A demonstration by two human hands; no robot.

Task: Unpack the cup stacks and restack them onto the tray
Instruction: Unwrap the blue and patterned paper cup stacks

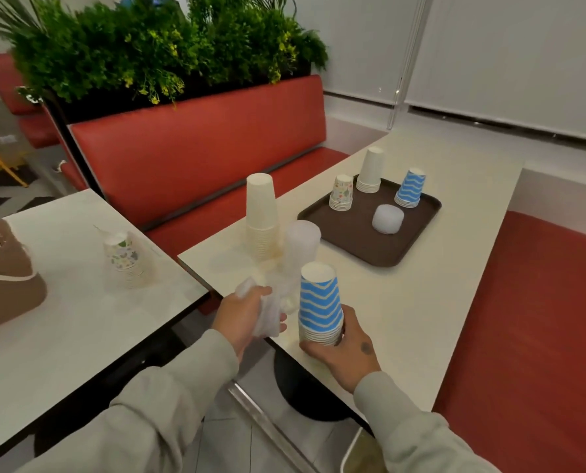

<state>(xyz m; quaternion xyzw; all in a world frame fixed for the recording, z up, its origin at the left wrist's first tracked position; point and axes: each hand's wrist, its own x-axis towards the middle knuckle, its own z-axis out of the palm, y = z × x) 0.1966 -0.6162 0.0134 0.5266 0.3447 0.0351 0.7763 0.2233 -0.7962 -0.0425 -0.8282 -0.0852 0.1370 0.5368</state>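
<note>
Blue-striped paper cups make up the near stack (318,302). In the head view it stands upside down at the near edge of the worktop (421,302). The right hand (347,353) is curled round its lowest rims. The left hand (242,317) is clenched on a crumpled clear wrapper (267,315), just beside that stack and partly past the worktop edge.

Behind them stand a tall white stack (261,216) and a translucent plastic stack (301,247), the latter blurred. Both are close to the near stack. The brown tray (349,240) lies well apart, farther along the worktop. It already carries a floral stack (342,192), a shorter white stack (370,172), a blue wavy stack (409,189) and a low clear stack (387,218).

Several things look likely to go wrong from here:
- The grip sits low on the nested cups, so a quick lift or tilt could let the upper ones lean or slide off.
- The near stack is so close to the edge that a small nudge toward the person could send it to the floor.
- The way to the tray runs past the two tall stacks, which a sleeve or the carried cups could topple.
- The wrapper may trail against the translucent plastic stack, though I cannot tell whether they touch.
</note>
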